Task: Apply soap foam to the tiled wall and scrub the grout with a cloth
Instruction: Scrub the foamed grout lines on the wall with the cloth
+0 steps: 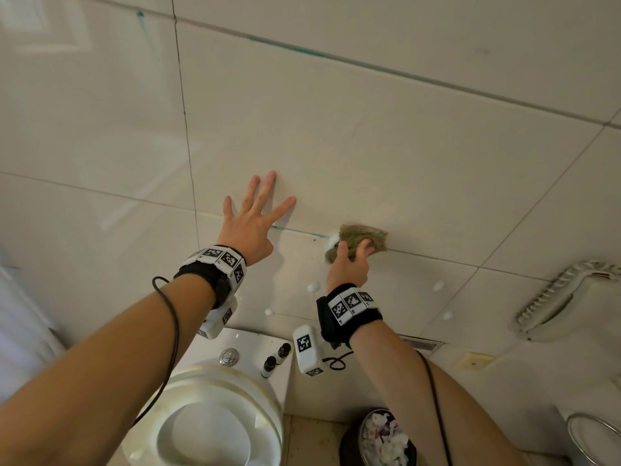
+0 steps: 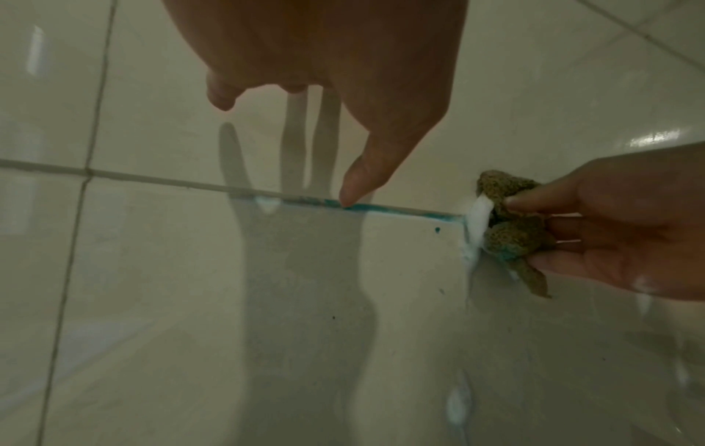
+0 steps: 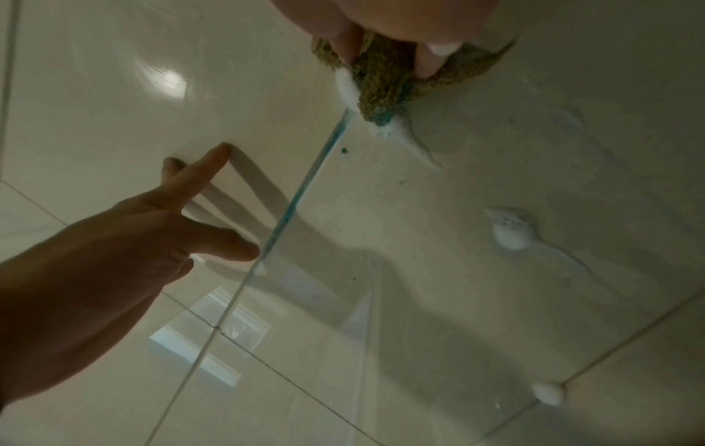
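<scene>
A person's right hand (image 1: pixel 349 264) grips a crumpled olive-green cloth (image 1: pixel 364 238) and presses it against a glossy cream tiled wall (image 1: pixel 369 129), right on a horizontal grout line (image 2: pixel 396 209) stained blue-green. A streak of white soap foam (image 2: pixel 478 221) sits at the cloth's left edge, touching the wall where the stained grout ends, and the lower tip of the cloth is tinted blue-green in the right wrist view. The left hand (image 1: pixel 250 220) lies open beside it, fingers (image 1: pixel 268 185) spread and straight, their tips resting on the tile above the same grout line; the thumb points down toward the stained stretch. Smaller white foam blobs (image 3: pixel 511 232) dot the tile below the cloth, well apart from one another. Below the arms stand a white toilet (image 1: pixel 215 415) with a round chrome flush button (image 1: pixel 229 356), two small dark-capped bottles (image 1: pixel 275 359) on the cistern top, and a dark waste bin (image 1: pixel 378 438) filled with crumpled paper. A white wall-mounted fixture (image 1: pixel 568 297) hangs at far right.
</scene>
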{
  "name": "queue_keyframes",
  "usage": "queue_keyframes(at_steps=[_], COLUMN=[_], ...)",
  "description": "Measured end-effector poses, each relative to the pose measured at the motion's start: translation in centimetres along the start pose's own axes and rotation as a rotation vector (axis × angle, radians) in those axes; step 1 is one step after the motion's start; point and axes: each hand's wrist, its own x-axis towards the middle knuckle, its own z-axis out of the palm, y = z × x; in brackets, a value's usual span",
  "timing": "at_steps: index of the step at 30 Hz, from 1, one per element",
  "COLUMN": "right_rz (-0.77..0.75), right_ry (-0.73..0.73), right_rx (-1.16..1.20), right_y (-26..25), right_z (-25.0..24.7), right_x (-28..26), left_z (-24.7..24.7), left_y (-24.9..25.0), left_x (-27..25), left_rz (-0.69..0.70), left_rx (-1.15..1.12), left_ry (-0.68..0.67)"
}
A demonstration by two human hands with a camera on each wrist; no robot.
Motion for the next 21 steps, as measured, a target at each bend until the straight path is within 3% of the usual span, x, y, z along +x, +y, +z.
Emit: queue_keyframes(at_steps=[21], right_rz=[0.032], right_ry=[-0.111], right_rx=[0.02], right_y=[-1.9], right_z=[5.4], right_x=[-4.2], left_z=[-0.4], left_y=[-6.5], left_x=[-3.0], left_rz=[-0.142], left_rx=[-0.013], left_ry=[-0.041])
